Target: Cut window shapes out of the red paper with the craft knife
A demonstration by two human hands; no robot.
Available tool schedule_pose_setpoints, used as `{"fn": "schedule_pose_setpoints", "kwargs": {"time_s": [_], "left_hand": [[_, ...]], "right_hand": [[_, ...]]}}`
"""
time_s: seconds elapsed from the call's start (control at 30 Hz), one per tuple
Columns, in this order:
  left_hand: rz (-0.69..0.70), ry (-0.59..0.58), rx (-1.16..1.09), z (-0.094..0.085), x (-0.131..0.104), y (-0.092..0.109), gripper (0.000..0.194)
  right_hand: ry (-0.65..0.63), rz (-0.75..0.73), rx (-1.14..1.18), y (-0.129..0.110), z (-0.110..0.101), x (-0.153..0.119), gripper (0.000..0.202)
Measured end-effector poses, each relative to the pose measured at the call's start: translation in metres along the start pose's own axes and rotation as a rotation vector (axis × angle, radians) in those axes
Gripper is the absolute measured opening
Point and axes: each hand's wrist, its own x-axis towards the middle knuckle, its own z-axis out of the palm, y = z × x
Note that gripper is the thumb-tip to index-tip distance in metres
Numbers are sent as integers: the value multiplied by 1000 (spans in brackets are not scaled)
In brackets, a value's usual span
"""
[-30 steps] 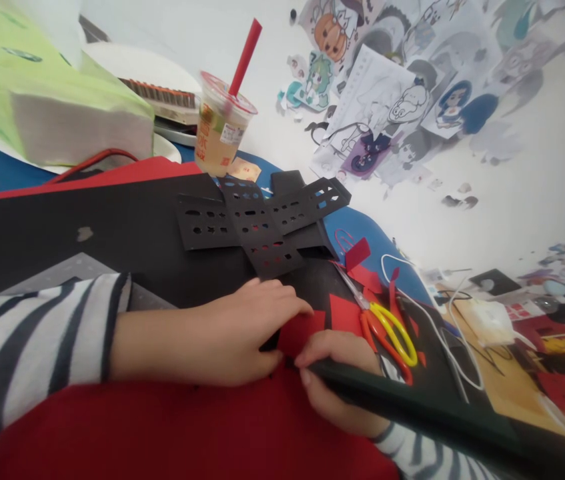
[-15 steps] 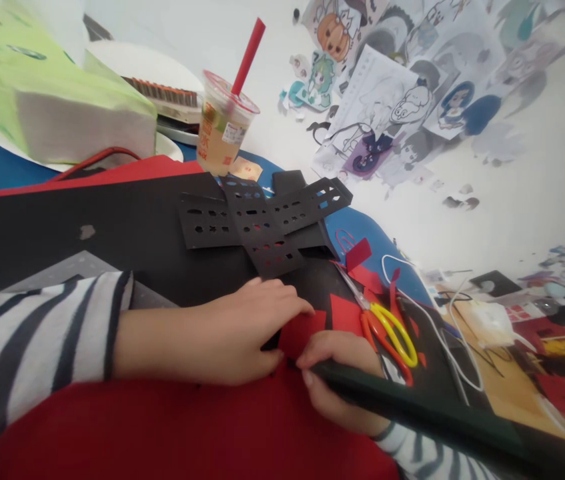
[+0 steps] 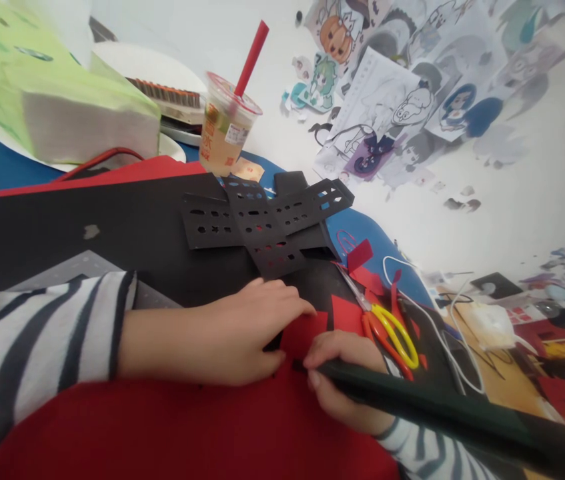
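My left hand lies palm down at the edge of a large red sheet of paper, fingers stretched and thumb apart, holding it from above. A small red paper piece shows between my two hands. My right hand is closed round a long dark green pen-shaped tool; its dark tip touches or hovers just over the red paper, I cannot tell which. Just beyond my left fingertips lies a folded black paper with cut-out shapes. Scissors with yellow and orange handles rest beside my right hand.
Black paper covers much of the blue table. A drink cup with red straw and a green tissue pack stand at the back left. Red scraps and a white cable lie right. Drawings cover the wall.
The tip of the pen-shaped tool and my right hand have shifted very slightly to the right. My left hand stays flat on the paper.
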Motion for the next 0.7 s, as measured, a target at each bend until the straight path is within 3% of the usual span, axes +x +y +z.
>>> {"fn": "schedule_pose_setpoints", "kwargs": {"time_s": [0.57, 0.7], "left_hand": [[10, 2, 8, -1, 0, 1, 47], [12, -15, 10, -2, 1, 1, 46]], "right_hand": [[-24, -9, 3, 0, -2, 0, 17], [-88, -99, 36, 5, -1, 0, 19]]}}
